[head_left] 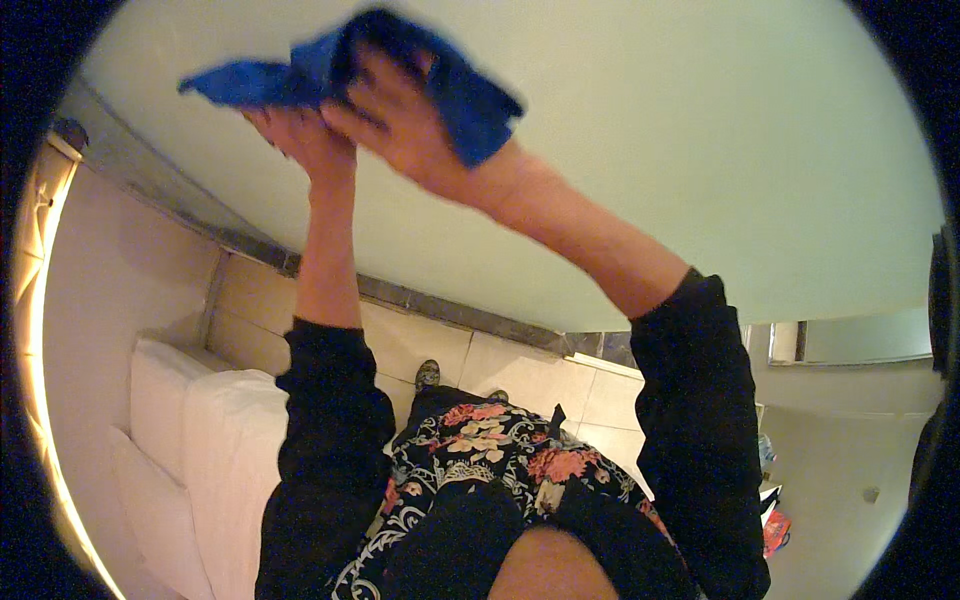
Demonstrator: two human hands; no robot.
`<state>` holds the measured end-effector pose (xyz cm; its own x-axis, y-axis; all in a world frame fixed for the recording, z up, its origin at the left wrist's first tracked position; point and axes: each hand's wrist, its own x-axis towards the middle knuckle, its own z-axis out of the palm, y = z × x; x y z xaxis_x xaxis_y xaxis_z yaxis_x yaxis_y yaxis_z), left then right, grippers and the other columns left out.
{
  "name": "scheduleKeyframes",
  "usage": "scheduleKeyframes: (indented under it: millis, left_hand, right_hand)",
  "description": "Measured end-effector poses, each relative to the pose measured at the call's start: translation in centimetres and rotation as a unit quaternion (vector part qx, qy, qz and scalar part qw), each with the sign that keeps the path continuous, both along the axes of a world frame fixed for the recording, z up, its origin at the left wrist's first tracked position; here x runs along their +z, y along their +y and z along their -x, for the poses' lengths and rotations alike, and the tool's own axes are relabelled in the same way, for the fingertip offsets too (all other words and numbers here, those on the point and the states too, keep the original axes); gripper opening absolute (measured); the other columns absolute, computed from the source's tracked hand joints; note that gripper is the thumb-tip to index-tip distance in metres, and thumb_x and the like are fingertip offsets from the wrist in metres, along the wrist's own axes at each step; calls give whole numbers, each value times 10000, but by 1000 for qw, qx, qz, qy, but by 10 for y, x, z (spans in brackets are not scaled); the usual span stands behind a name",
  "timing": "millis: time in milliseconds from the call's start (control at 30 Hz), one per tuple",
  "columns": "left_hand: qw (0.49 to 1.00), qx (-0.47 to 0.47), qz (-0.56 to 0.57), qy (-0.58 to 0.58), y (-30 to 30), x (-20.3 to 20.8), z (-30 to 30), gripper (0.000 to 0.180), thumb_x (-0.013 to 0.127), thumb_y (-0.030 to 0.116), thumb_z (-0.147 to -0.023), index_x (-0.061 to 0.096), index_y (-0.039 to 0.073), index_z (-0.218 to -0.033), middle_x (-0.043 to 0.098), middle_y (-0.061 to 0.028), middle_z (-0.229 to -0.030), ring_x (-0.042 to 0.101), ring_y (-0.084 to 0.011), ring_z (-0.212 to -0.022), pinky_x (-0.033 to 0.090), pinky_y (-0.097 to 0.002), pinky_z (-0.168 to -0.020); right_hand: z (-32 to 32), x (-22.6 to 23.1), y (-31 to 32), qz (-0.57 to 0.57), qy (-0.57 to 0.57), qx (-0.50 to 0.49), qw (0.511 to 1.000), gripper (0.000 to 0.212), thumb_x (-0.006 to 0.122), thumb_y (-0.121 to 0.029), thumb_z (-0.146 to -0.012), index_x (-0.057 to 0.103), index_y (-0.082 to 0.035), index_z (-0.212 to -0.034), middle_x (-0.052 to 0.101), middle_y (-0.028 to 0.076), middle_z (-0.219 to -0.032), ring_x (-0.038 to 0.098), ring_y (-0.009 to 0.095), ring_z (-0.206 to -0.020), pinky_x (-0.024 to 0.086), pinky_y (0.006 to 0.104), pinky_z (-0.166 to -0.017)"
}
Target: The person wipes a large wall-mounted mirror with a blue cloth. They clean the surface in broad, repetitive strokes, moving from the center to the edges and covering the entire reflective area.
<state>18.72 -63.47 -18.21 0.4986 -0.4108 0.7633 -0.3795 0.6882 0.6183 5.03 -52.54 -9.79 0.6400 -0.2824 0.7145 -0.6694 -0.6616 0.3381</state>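
Both my arms, in black sleeves pushed up toward the elbows, reach up to a large pale wall (pixel 680 150). A blue cloth (pixel 478 112) is bunched and draped around my hands. My left hand (pixel 312 142) grips its lower left part, with the fingertips hidden behind the fabric. My right hand (pixel 405 115) is just to the right, its fingers curled into the cloth and slightly blurred. One flap of the cloth hangs over my right wrist, and another sticks out to the left. Whether the cloth touches the wall cannot be made out.
A dark skirting strip (pixel 420 302) runs along the wall's foot, above light floor tiles (pixel 610 400). White bedding or a covered seat (pixel 235 430) stands at my left. Beyond it is a bright strip of light (pixel 38 300). A red item (pixel 775 530) lies at the lower right.
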Motion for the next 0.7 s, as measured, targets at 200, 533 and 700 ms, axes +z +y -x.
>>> scheduleKeyframes:
  millis: [200,533,700]
  left_hand:
    - [934,-160,-212,238,69,-157,51,578,442,422,-873,328,-40,-1202,359,-183,-1248,357,-271,-1133,247,-384,-983]
    - [663,-395,-549,322,102,-253,109,94,563,220,-755,483,183,-787,506,8,-764,472,-142,-687,419,-304,-595]
    - [459,-515,-652,314,103,-249,126,183,562,302,-749,562,167,-873,575,-3,-814,528,-164,-738,425,-340,-650]
  right_hand:
    - [8,-94,30,-479,-306,126,813,228,353,-123,-908,503,-15,-1041,564,133,-1006,522,208,-935,411,306,-848]
    - [85,-178,83,-503,141,-119,844,375,385,-153,-793,487,13,-1113,480,183,-1166,396,307,-1150,308,404,-979]
    - [131,-221,110,-315,75,-123,938,421,438,-173,-733,477,-19,-1122,459,149,-1190,389,299,-1146,334,434,-931]
